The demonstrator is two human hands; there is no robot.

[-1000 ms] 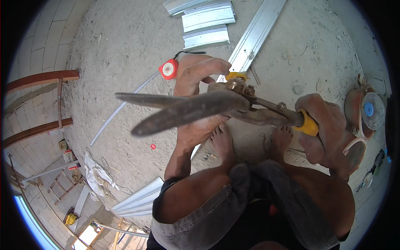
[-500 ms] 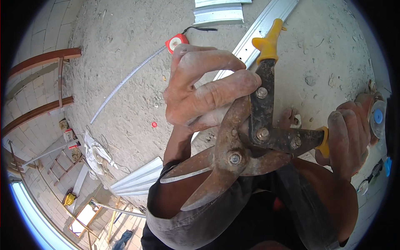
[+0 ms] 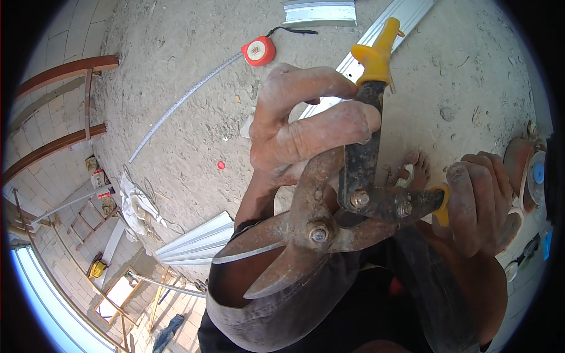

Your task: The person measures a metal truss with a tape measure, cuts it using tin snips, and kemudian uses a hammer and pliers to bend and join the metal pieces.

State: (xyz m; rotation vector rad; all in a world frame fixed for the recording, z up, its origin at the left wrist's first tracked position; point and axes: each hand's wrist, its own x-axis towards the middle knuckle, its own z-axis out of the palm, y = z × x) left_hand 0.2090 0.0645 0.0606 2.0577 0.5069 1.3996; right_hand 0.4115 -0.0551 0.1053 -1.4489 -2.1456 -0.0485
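Observation:
A large pair of tin snips (image 3: 318, 233), rusty and dusty, hangs close in front of me with its blades apart, pointing to the lower left. My left hand (image 3: 306, 117) is closed around the black upper lever, below its yellow grip. The other yellow-gripped handle sits in my right hand (image 3: 478, 197), whose fingers curl around its end; most of that grip is hidden. Nothing lies between the blades. Behind the upper handle a long silvery metal profile (image 3: 406, 17) rests on the floor.
A red tape measure (image 3: 259, 50) lies on the rough floor with its tape (image 3: 182, 99) pulled out. Ribbed metal strips (image 3: 197, 241) lie beside my left arm. A bare foot (image 3: 418, 166) is beyond the snips. Brown steel bars (image 3: 67, 75) stand at the left.
The snips have moved slightly left and down in view, blades still apart. Both hands keep their hold. The floor things have shifted a little as the view moved.

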